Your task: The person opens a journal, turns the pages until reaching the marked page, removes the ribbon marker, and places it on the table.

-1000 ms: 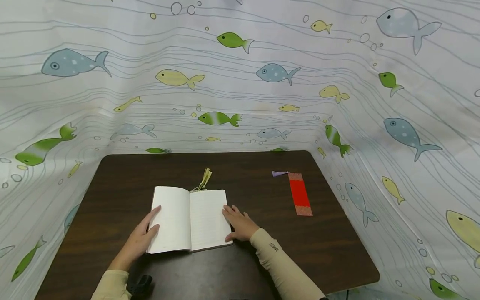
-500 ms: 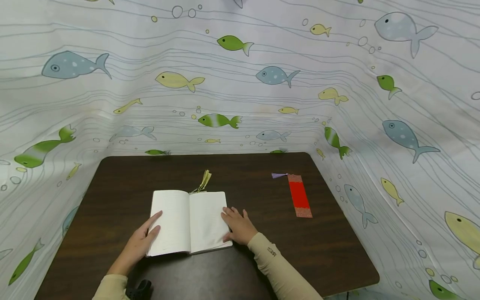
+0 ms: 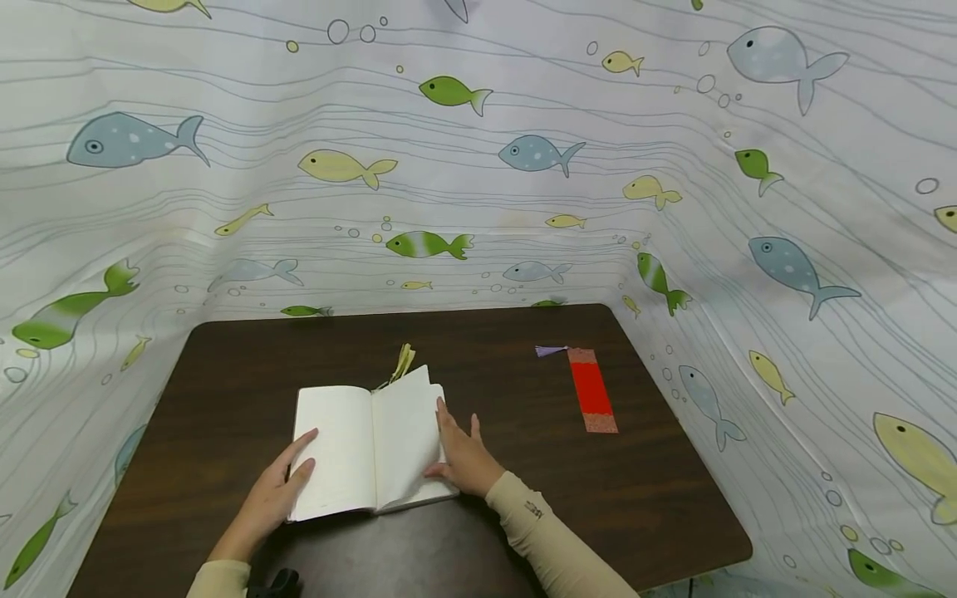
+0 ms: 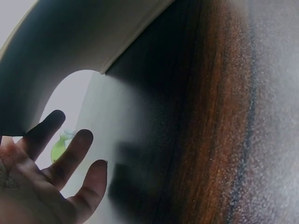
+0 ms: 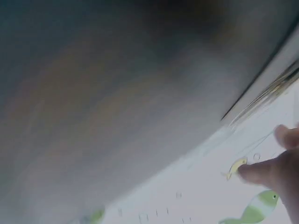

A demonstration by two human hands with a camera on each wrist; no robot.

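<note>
An open notebook (image 3: 334,448) with white pages lies on the dark wooden table in the head view. My left hand (image 3: 272,490) grips its left edge, thumb and one finger over the page. In the left wrist view several fingers of the left hand (image 4: 65,168) show beneath the notebook's dark underside. My right hand (image 3: 465,455) is at the right edge, its fingers straight and spread, touching a right-hand page (image 3: 404,440) that is lifted and bowed. The right wrist view shows part of the right hand (image 5: 275,175) near the notebook's page edges (image 5: 266,95).
A red bookmark (image 3: 591,389) with a purple tassel (image 3: 551,351) lies on the right of the wooden table (image 3: 516,357). A yellow-green tassel (image 3: 404,361) sticks out past the notebook's top edge. A fish-patterned sheet (image 3: 463,191) hangs behind and beside the table.
A right-hand page, flat before, has lifted and shifted leftward at its outer edge. My right hand has moved slightly left with it. The left hand keeps its hold.
</note>
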